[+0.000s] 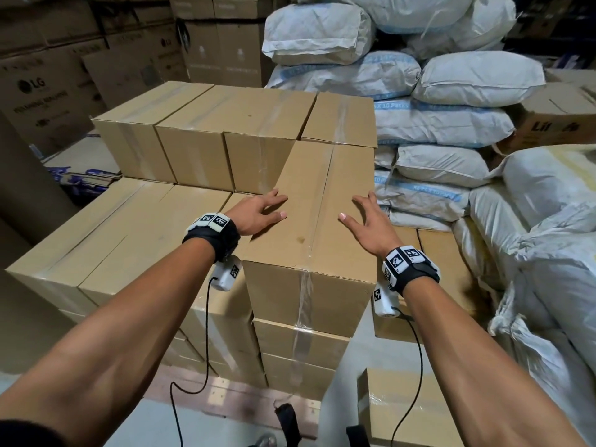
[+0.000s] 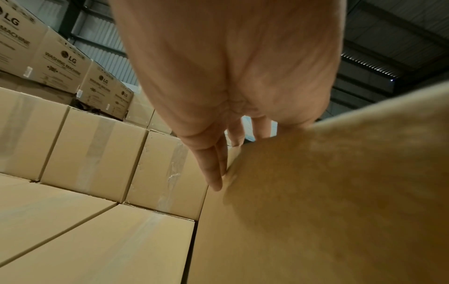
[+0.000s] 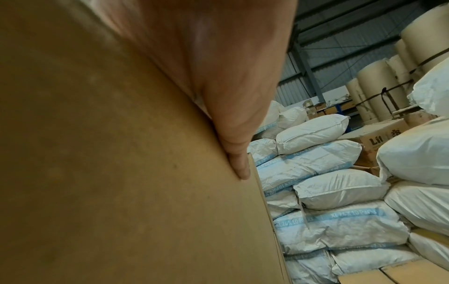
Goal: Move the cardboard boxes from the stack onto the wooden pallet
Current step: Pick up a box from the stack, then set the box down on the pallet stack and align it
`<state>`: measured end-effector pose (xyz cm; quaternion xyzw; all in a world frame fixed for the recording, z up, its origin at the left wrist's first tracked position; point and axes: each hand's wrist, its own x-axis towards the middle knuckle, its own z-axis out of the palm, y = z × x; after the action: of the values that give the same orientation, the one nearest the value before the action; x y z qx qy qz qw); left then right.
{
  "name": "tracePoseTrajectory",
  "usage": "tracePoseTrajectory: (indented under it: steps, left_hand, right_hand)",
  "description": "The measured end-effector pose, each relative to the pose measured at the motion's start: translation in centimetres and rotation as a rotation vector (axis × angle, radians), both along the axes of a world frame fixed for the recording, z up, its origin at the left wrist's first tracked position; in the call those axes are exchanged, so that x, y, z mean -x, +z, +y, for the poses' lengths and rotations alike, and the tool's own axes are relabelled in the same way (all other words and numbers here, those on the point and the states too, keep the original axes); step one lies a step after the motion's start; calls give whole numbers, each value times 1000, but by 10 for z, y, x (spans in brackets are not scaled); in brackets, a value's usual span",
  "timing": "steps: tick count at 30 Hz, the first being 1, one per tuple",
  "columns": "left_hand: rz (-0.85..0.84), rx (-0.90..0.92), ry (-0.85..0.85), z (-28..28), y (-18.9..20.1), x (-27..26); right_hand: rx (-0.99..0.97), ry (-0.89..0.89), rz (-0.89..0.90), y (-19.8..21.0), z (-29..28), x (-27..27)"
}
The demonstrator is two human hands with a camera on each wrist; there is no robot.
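Both hands are laid on the top face of one cardboard box (image 1: pixel 309 221), the nearest of the top tier. Left hand (image 1: pixel 258 212) is placed near the box's left edge with fingers straight and spread, thumb pointing right; nothing is gripped. From the left wrist view its fingertips (image 2: pixel 216 184) are seen touching the cardboard at the edge. Right hand (image 1: pixel 367 221) is set near the right edge, fingers likewise extended and flat, and a fingertip (image 3: pixel 243 171) is seen pressed at the box's right corner. The box is turned slightly askew to the stack (image 1: pixel 200 133) of taped boxes behind and to its left, and is carried by two more boxes beneath it. A wooden pallet (image 1: pixel 225 398) is visible under the stack, near the floor. White sacks (image 1: pixel 451 124) are piled on the right, and printed cartons (image 1: pixel 42 101) are stacked far left.
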<state>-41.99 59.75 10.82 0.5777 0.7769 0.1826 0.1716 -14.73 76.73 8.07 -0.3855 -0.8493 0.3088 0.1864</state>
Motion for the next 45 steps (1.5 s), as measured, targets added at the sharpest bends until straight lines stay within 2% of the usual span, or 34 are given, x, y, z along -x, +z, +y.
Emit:
tracePoseTrajectory:
  steps: [9,16,24,32,36,40,42,45]
  left_hand:
    - [-26,-74,0,-34,-15,-3]
    - [-179,-140,34,-55,-30,-18]
    - [-178,-171,31,-85,-34,-38]
    - [-50,-218,16,-114,-16,-61]
    - [28,-361,-1,-135,-16,-101]
    - [-3,-510,-181,-160,-34,-171]
    - [-67,-462,-292,-171,-56,-212]
    - [-155,-243,-464,-188,-96,-276]
  right_hand:
    - [-2,-63,-40,4,-34,-19]
    - [57,-230,75,-6,-94,-33]
    - [-65,-424,134,-16,-154,-36]
    - [-111,-411,117,-21,-186,-55]
    - [-123,-388,189,-37,-217,-89]
    - [-99,-417,224,-61,-255,-132]
    - [-79,-457,179,-81,-280,-161]
    - [44,-506,109,-123,-326,-214]
